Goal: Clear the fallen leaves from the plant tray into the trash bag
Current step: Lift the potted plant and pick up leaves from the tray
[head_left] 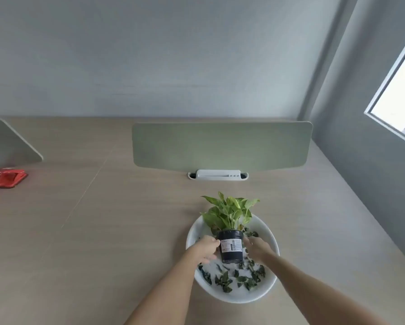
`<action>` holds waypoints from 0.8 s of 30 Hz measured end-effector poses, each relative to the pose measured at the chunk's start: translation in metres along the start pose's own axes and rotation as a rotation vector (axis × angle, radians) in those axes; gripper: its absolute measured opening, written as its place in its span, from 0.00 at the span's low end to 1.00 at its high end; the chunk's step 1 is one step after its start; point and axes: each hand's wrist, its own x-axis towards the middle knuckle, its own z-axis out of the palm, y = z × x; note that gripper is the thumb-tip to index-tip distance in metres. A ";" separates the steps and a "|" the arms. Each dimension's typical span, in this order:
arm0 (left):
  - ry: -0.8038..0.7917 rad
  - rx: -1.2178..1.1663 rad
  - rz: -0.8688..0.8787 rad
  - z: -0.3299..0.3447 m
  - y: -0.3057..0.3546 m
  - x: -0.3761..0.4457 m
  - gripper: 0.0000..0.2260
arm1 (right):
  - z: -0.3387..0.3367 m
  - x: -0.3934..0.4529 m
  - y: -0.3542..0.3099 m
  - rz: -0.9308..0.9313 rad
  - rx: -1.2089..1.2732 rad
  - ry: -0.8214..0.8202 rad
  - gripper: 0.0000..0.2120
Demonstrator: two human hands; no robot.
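A round white plant tray (pixel 234 297) lies on the wooden desk, near its front. In it stands a black pot (pixel 230 250) with a white label, holding a leafy green plant (pixel 229 212). Several dark green fallen leaves (pixel 225 279) are scattered over the tray's near half and beside the pot. My left hand (pixel 205 249) grips the pot's left side. My right hand (pixel 257 249) is pressed against its right side. No trash bag is in view.
A green divider panel (pixel 220 146) stands across the back of the desk, with a white cable box (pixel 217 175) at its foot. A red object (pixel 9 178) lies at the far left. A grey wall and a window (pixel 398 90) close the right side.
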 end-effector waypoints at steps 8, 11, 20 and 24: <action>-0.049 -0.254 0.001 0.000 0.013 0.008 0.18 | 0.001 0.009 -0.009 0.024 0.271 -0.024 0.19; -0.015 -0.303 0.046 -0.006 0.012 0.011 0.18 | -0.003 0.012 -0.009 -0.032 0.308 0.028 0.20; 0.099 -0.412 0.122 -0.001 0.006 0.005 0.08 | 0.004 -0.007 -0.004 -0.079 0.467 0.093 0.21; 0.121 -0.485 0.098 0.003 0.009 0.000 0.08 | 0.005 -0.006 -0.003 -0.102 0.460 0.092 0.19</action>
